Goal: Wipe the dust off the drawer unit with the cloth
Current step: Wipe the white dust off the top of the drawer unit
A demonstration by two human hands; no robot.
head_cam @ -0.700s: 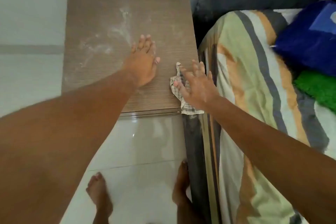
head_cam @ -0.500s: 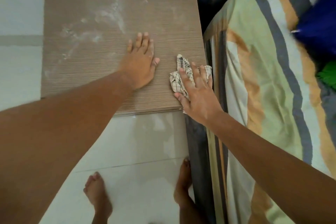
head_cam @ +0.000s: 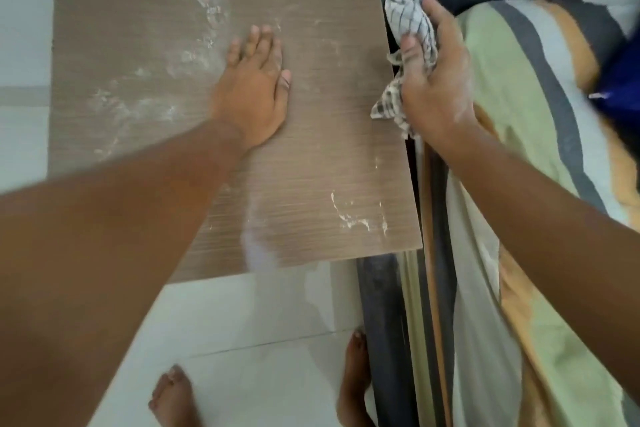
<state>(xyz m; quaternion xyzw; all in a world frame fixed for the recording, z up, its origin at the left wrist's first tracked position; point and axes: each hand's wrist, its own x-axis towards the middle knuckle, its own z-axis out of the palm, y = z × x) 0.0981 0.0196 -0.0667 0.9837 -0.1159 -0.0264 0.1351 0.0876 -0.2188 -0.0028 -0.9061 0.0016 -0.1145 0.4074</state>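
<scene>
Left hand [head_cam: 254, 94] lies flat on the brown top of the drawer unit [head_cam: 311, 156], fingers [head_cam: 258, 45] stretched out and close together, gripping nothing. Right hand [head_cam: 434, 80] is at the unit's right edge, just beside the bed [head_cam: 512, 135], its fingers clamped around the checked cloth [head_cam: 405, 19], which bunches above and below the fist. White dust smears [head_cam: 207, 10] streak the wood left of the flat hand and near the front right corner. Two bare feet [head_cam: 173, 399] stand on pale floor tiles [head_cam: 263, 315].

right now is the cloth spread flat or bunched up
Bunched up. The checked cloth is crumpled in the right hand, fingers curled round it, loose ends sticking out above and below, beside the drawer unit.
</scene>
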